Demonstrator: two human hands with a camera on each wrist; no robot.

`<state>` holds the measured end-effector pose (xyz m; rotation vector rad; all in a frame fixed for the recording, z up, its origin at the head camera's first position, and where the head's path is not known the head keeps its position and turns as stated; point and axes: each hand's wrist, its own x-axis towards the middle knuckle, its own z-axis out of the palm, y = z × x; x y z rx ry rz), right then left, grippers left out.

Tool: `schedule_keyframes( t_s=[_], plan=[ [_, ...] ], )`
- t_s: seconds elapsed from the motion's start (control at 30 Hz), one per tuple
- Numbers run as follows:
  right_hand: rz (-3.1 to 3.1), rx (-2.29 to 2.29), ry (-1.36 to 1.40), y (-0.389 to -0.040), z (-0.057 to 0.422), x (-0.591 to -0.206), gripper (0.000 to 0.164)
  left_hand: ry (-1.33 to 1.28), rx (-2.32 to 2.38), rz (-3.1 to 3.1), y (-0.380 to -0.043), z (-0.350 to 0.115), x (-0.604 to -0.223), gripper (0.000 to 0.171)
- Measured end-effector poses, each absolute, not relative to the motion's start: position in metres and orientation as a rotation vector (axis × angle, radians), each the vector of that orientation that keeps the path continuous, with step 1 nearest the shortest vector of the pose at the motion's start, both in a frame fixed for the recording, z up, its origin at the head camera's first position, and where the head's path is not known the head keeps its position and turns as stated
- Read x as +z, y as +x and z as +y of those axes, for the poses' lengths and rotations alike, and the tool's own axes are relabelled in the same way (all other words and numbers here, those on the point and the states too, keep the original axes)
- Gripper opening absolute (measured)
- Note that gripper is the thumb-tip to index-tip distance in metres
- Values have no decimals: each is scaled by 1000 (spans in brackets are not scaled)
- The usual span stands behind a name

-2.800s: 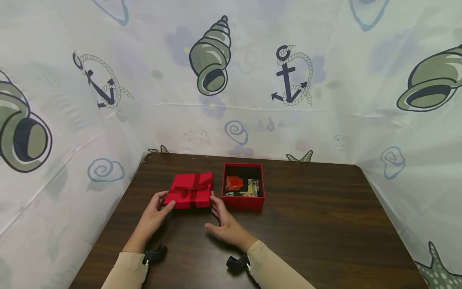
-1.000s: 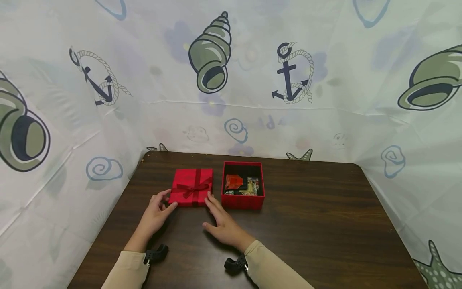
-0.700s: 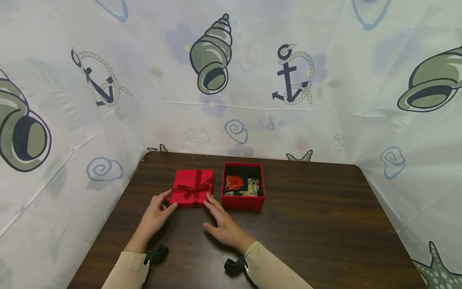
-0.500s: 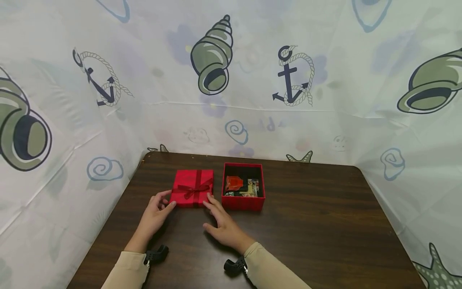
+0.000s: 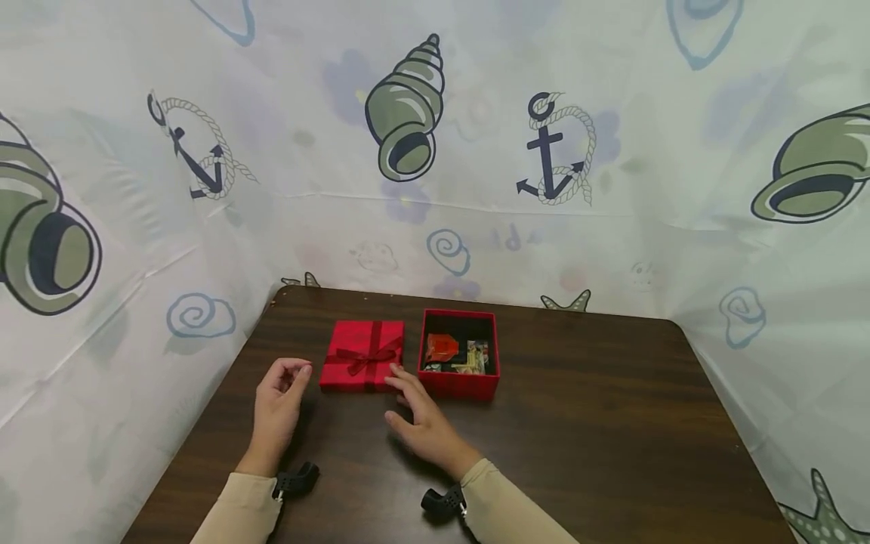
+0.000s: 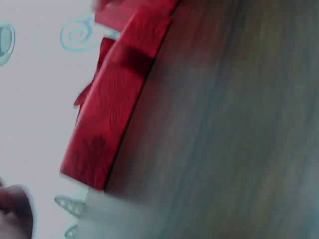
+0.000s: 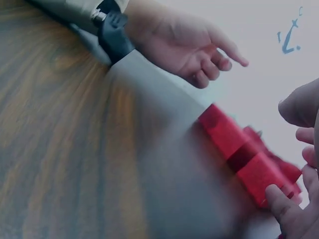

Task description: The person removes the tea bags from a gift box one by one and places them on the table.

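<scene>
A red square gift-box lid [image 5: 350, 351] with a dark red ribbon bow [image 5: 359, 361] lies flat on the table, bow up. Left of it, apart from it, hovers my left hand [image 5: 275, 408], fingers loosely curled around nothing. My right hand [image 5: 431, 427] has its fingertips at the lid's near right corner, thumb apart. Right of the lid stands the red gift box [image 5: 457, 385], uncovered, its inside dark. In the left wrist view the lid's side [image 6: 107, 109] shows; in the right wrist view my right fingers [image 7: 281, 204] meet the lid [image 7: 234, 149].
Inside the box lie an orange-red packet [image 5: 442, 347] and a gold-patterned item [image 5: 472, 359], of unclear kind. The dark wooden table [image 5: 598, 423] extends right and toward me. A white cloth backdrop [image 5: 476, 151] printed with shells and anchors surrounds its far sides.
The lid was turned and squared up beside the box, lying flat. My left hand has since let go of its left edge and drawn away leftward. My right hand stays at its corner.
</scene>
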<state>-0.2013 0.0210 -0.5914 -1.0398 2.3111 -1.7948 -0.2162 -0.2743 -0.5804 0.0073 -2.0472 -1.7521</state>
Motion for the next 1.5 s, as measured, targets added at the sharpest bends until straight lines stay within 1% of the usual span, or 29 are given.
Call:
schedule_keyframes(
  t_s=[0.1,0.27,0.47,0.53,0.63,0.73,0.9,1.0,1.1,1.23,1.33,1.5],
  plan=[
    [2269,-1889,-1067,-199,21,-579,52,-72,-1735,-1902,-211,-269,-573,14],
    [2243,-1974,-1128,-196,30,-550,46,-266,-1623,-1863,-207,-255,-561,8],
    [2219,-2098,-1048,-198,53,-522,39,-481,-1621,-1842,-219,-235,-540,2],
    [2228,-2138,-1013,-202,62,-515,38,-525,-1633,-1851,-224,-229,-530,3],
    [2230,-2212,-975,-207,75,-510,37,-555,-1655,-1899,-230,-219,-512,9],
    [2226,-2318,-902,-213,89,-506,36,-552,-1632,-2046,-236,-204,-497,18],
    [2295,-2482,-690,-221,108,-506,28,-537,-1577,-2352,-249,-171,-486,44],
    [2309,-2568,-546,-225,114,-509,26,-552,-1606,-2437,-258,-151,-488,56],
    [2289,-2605,-441,-229,115,-515,23,-555,-1657,-2477,-264,-136,-491,64],
    [2326,-2577,-392,-233,114,-523,21,-537,-1693,-2536,-271,-119,-498,77],
    [2371,-2562,-372,-233,114,-526,23,-500,-1652,-2608,-278,-107,-504,89],
    [2411,-2492,-275,-235,115,-527,21,-420,-1567,-2708,-284,-92,-518,105]
  ],
)
